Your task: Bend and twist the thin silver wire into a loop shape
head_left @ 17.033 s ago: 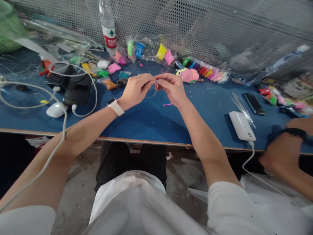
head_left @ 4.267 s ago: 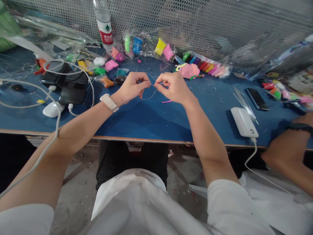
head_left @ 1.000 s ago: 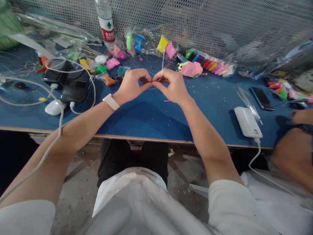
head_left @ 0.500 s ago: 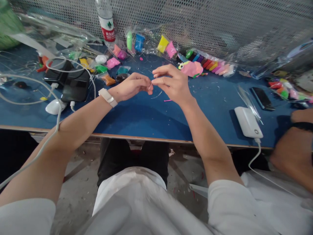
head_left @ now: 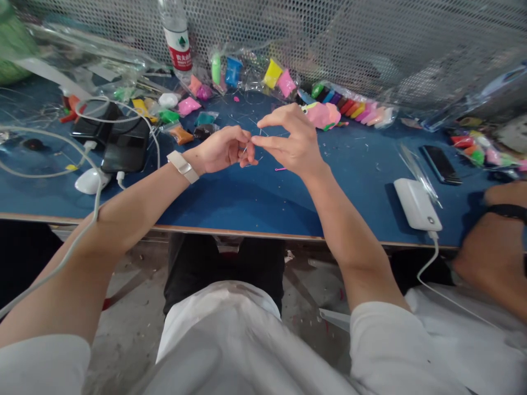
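My left hand (head_left: 228,149), with a white band (head_left: 183,167) on its wrist, is held above the blue table with its fingers curled in. A thin pale strand (head_left: 246,148) shows at its fingertips; its material is too fine to tell. My right hand (head_left: 291,138) comes from the other side, one fingertip meeting the left fingertips. Its upper finger arches away, leaving a gap. A small pink looped piece (head_left: 280,169) lies below the right hand. Just behind that hand sits a pink modelling-clay figure (head_left: 323,115), partly covered by it.
Bagged clay in several colours (head_left: 346,104) lines the back by the mesh panel. A water bottle (head_left: 178,41) stands there. Black devices (head_left: 125,144) and white cables are on the left; a white power bank (head_left: 417,204) and a phone (head_left: 441,164) on the right, near another person's arm (head_left: 496,247).
The left fingers have dropped slightly and curled differently, with the strand shifting left. My right thumb and upper finger have spread a little wider apart.
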Demonstrator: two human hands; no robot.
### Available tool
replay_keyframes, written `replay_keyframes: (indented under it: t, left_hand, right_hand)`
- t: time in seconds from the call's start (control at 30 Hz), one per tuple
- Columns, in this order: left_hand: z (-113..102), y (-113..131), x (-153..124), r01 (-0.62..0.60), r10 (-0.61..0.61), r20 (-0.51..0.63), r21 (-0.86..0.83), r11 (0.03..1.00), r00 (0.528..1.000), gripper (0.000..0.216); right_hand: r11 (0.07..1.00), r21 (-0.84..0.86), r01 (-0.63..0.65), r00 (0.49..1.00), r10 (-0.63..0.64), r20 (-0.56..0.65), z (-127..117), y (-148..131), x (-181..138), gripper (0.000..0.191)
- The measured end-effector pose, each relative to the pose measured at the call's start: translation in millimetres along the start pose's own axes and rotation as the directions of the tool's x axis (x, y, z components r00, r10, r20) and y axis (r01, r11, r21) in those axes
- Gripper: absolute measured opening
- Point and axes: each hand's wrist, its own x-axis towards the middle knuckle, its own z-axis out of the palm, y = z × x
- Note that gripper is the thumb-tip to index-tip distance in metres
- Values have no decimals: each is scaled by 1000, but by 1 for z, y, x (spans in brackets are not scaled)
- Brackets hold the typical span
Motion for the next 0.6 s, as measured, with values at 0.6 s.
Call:
replay_keyframes:
  t: [0.6]
  left_hand:
    - [10, -6, 9, -175, 221, -330, 164, 971, 918, 30]
  right_hand:
    - [996, -76, -39, 998, 36, -45, 10, -8, -2, 33]
